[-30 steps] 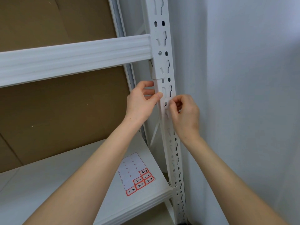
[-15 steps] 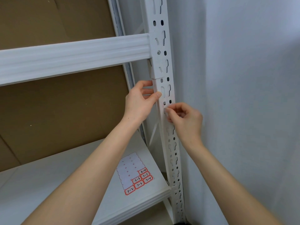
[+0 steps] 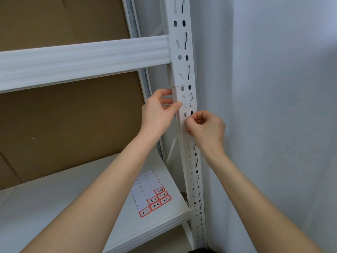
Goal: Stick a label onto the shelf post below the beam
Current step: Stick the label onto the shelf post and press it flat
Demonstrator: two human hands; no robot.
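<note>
Currently post (image 3: 186, 93) is being gripped below beam (image 3: 82, 61) by left hand (image 3: 157, 114); right hand (image 3: 207, 127) curled, pinch undeterminable; label judged flimsy, best edge-held.

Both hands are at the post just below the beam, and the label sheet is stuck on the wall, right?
Not the wall: the head view shows the label sheet lying on the shelf board. The left hand and right hand are at the post just below the beam.
</note>
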